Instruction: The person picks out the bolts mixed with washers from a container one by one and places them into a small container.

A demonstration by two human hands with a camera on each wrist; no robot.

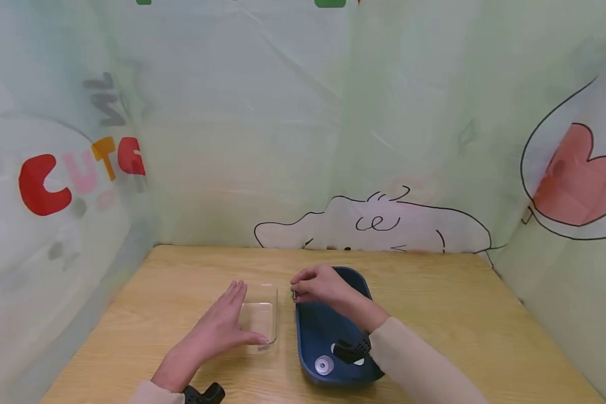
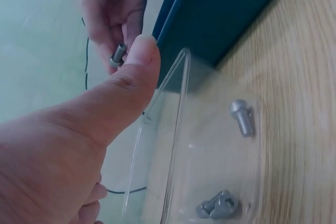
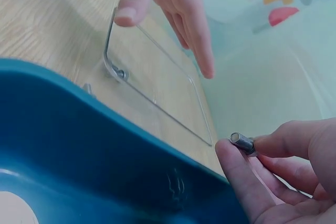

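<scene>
My right hand (image 1: 328, 289) pinches a small metal bolt (image 3: 242, 142) between thumb and fingertips, above the left rim of a dark blue bin (image 1: 307, 342). To its left sits a clear plastic box (image 1: 275, 320). My left hand (image 1: 214, 331) is spread over the box with thumb and fingers extended; whether it touches the rim is hard to tell. Through the clear wall in the left wrist view, one bolt (image 2: 242, 118) lies apart from a small cluster of bolts (image 2: 219, 205).
Inside the blue bin, a round whitish piece with a central hole (image 1: 324, 365) lies at the near end, beside pale pieces partly hidden by the right wrist camera (image 1: 352, 350). A wooden table (image 1: 444, 314) carries everything. Printed curtains (image 1: 232, 140) enclose its back and sides.
</scene>
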